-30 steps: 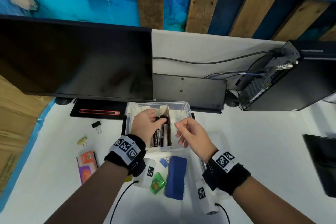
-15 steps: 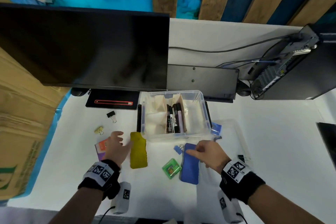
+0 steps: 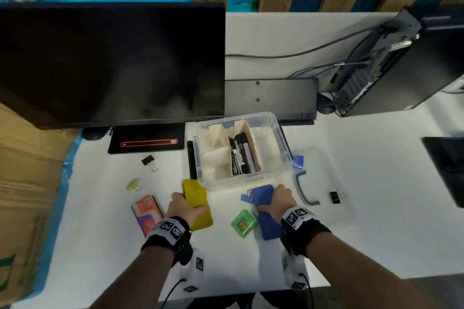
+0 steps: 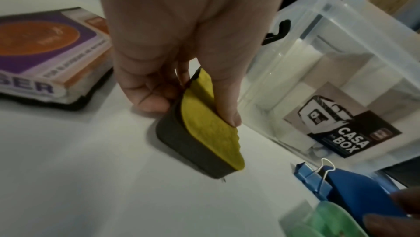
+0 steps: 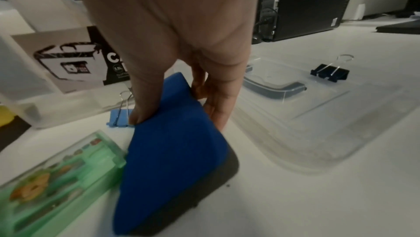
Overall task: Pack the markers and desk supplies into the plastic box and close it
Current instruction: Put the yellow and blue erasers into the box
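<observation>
The clear plastic box (image 3: 276,123) stands open on the white desk, with several markers (image 3: 239,154) upright between its cardboard dividers. My left hand (image 3: 184,204) grips the yellow eraser (image 3: 197,195) just in front of the box; in the left wrist view the fingers (image 4: 227,109) pinch the yellow eraser (image 4: 209,129) across its sides. My right hand (image 3: 281,198) grips the blue eraser (image 3: 263,194), whose near end tilts off the desk in the right wrist view, blue eraser (image 5: 172,151). The clear lid (image 3: 324,178) lies right of the box.
A green case (image 3: 243,223), a blue binder clip (image 3: 247,197), an orange-purple eraser pack (image 3: 147,213), a yellow clip (image 3: 133,184) and two black clips (image 3: 149,162) (image 3: 336,197) lie on the desk. A monitor (image 3: 113,63) and a computer tower (image 3: 406,63) stand behind.
Both hands left the box and came down to the desk front. The left hand took hold of the yellow eraser and the right hand took hold of the blue eraser.
</observation>
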`<action>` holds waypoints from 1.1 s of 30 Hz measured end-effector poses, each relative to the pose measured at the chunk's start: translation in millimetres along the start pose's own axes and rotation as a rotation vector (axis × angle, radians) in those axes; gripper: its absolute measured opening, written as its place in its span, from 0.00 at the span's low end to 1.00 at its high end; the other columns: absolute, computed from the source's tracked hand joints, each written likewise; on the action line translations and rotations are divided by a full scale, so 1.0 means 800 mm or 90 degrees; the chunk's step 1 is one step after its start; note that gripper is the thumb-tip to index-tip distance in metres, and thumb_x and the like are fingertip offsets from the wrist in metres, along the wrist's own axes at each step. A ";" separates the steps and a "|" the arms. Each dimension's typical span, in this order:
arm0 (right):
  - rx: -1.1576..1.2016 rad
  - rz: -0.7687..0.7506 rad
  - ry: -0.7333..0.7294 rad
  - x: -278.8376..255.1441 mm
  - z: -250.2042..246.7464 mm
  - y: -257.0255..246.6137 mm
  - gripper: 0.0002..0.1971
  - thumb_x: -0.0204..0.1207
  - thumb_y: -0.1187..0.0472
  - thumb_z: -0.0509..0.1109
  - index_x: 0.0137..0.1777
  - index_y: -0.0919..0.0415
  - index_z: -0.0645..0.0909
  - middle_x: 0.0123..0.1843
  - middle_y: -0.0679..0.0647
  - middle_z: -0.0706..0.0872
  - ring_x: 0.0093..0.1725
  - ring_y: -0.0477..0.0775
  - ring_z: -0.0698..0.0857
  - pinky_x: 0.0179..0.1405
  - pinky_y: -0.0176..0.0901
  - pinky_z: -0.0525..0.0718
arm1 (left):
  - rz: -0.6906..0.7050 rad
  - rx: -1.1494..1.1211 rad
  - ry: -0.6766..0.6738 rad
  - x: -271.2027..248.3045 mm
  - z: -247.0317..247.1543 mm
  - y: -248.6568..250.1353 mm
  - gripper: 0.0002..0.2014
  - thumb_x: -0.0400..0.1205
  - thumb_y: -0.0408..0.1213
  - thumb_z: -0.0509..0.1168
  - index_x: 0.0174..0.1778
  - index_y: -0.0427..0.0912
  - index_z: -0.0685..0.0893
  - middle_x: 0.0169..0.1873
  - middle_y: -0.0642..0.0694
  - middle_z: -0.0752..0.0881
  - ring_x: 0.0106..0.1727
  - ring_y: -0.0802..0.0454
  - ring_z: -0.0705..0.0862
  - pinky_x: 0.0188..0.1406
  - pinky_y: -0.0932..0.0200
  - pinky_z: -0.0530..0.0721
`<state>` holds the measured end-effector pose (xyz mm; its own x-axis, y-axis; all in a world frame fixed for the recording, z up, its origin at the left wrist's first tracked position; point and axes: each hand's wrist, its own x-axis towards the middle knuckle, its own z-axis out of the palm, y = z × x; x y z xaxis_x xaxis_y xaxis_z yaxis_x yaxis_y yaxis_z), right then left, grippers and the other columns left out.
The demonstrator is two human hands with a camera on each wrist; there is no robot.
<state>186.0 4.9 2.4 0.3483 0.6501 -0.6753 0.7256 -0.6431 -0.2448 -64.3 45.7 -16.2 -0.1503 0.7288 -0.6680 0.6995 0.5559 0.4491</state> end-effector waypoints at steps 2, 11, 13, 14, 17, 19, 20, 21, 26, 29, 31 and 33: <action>-0.021 -0.034 -0.029 -0.005 -0.001 0.006 0.36 0.68 0.47 0.77 0.69 0.66 0.68 0.66 0.62 0.76 0.65 0.60 0.78 0.60 0.47 0.78 | 0.032 0.008 -0.023 0.001 -0.002 -0.002 0.32 0.64 0.51 0.77 0.57 0.37 0.76 0.52 0.40 0.85 0.51 0.40 0.84 0.51 0.48 0.83; 0.108 -0.317 -0.157 -0.063 -0.095 0.038 0.20 0.67 0.53 0.79 0.55 0.50 0.76 0.42 0.47 0.83 0.37 0.45 0.82 0.36 0.32 0.79 | 0.113 -0.094 0.016 -0.046 -0.058 0.001 0.22 0.76 0.41 0.71 0.61 0.34 0.76 0.52 0.39 0.85 0.52 0.40 0.83 0.52 0.46 0.83; 0.193 -0.353 -0.111 -0.072 -0.126 0.033 0.24 0.66 0.55 0.80 0.59 0.49 0.74 0.37 0.48 0.82 0.32 0.46 0.80 0.35 0.37 0.79 | 0.136 -0.100 0.049 -0.064 -0.080 0.012 0.21 0.79 0.41 0.67 0.65 0.35 0.74 0.53 0.41 0.82 0.52 0.43 0.80 0.48 0.51 0.78; 0.232 -0.370 -0.065 -0.074 -0.140 0.027 0.25 0.66 0.56 0.80 0.60 0.49 0.72 0.36 0.49 0.81 0.30 0.47 0.78 0.35 0.39 0.78 | 0.150 -0.097 0.066 -0.072 -0.091 0.018 0.21 0.80 0.41 0.66 0.66 0.36 0.73 0.53 0.41 0.81 0.52 0.44 0.80 0.48 0.51 0.77; 0.353 -0.385 0.071 -0.065 -0.172 0.001 0.25 0.69 0.57 0.79 0.61 0.50 0.71 0.40 0.54 0.85 0.34 0.52 0.81 0.38 0.44 0.80 | 0.187 -0.088 0.109 -0.088 -0.117 0.036 0.21 0.80 0.42 0.65 0.66 0.38 0.73 0.54 0.40 0.82 0.52 0.42 0.80 0.51 0.47 0.79; 0.395 -0.389 0.150 -0.048 -0.185 -0.020 0.25 0.69 0.58 0.78 0.63 0.52 0.71 0.51 0.53 0.85 0.46 0.53 0.85 0.47 0.46 0.84 | 0.199 -0.103 0.117 -0.099 -0.128 0.051 0.21 0.80 0.43 0.65 0.68 0.41 0.73 0.55 0.39 0.84 0.52 0.41 0.82 0.52 0.45 0.82; 0.405 -0.395 0.180 -0.036 -0.189 -0.031 0.26 0.70 0.60 0.78 0.65 0.54 0.71 0.54 0.50 0.84 0.51 0.51 0.84 0.51 0.45 0.83 | 0.208 -0.117 0.118 -0.103 -0.130 0.058 0.21 0.80 0.44 0.65 0.67 0.43 0.73 0.54 0.40 0.84 0.51 0.41 0.83 0.50 0.46 0.83; 0.413 -0.393 0.197 -0.025 -0.192 -0.040 0.26 0.71 0.61 0.77 0.66 0.56 0.71 0.55 0.49 0.82 0.53 0.50 0.83 0.53 0.44 0.82 | 0.222 -0.135 0.116 -0.109 -0.131 0.067 0.20 0.80 0.44 0.65 0.66 0.45 0.74 0.52 0.42 0.84 0.50 0.44 0.84 0.48 0.48 0.83; 0.374 -0.330 0.191 0.017 -0.183 -0.073 0.25 0.74 0.61 0.74 0.69 0.58 0.70 0.52 0.53 0.81 0.51 0.53 0.80 0.54 0.45 0.78 | 0.289 -0.239 0.069 -0.126 -0.119 0.112 0.11 0.79 0.38 0.67 0.57 0.48 0.80 0.47 0.47 0.87 0.47 0.52 0.85 0.42 0.58 0.82; 0.237 -0.308 0.213 0.033 -0.167 -0.077 0.23 0.75 0.53 0.72 0.67 0.55 0.69 0.43 0.51 0.82 0.51 0.60 0.84 0.50 0.49 0.80 | 0.303 -0.271 0.047 -0.124 -0.108 0.133 0.14 0.78 0.38 0.68 0.60 0.45 0.82 0.50 0.42 0.89 0.51 0.44 0.87 0.43 0.54 0.84; 0.202 -0.314 0.208 0.039 -0.163 -0.078 0.23 0.75 0.52 0.71 0.67 0.54 0.68 0.36 0.48 0.82 0.48 0.61 0.85 0.45 0.48 0.80 | 0.310 -0.280 0.039 -0.121 -0.101 0.143 0.11 0.78 0.38 0.69 0.55 0.52 0.83 0.50 0.43 0.88 0.50 0.46 0.87 0.43 0.56 0.84; 0.172 -0.323 0.199 0.042 -0.161 -0.076 0.22 0.76 0.53 0.70 0.67 0.53 0.69 0.31 0.44 0.78 0.42 0.60 0.83 0.41 0.45 0.75 | 0.320 -0.283 0.025 -0.118 -0.095 0.151 0.10 0.78 0.37 0.69 0.49 0.59 0.81 0.48 0.45 0.88 0.48 0.49 0.86 0.41 0.61 0.86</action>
<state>230.3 118.0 84.1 0.1878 0.9604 -0.2056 0.6847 -0.2781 -0.6737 -18.7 74.4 146.4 0.0871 0.9516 -0.2948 0.3377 0.2502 0.9074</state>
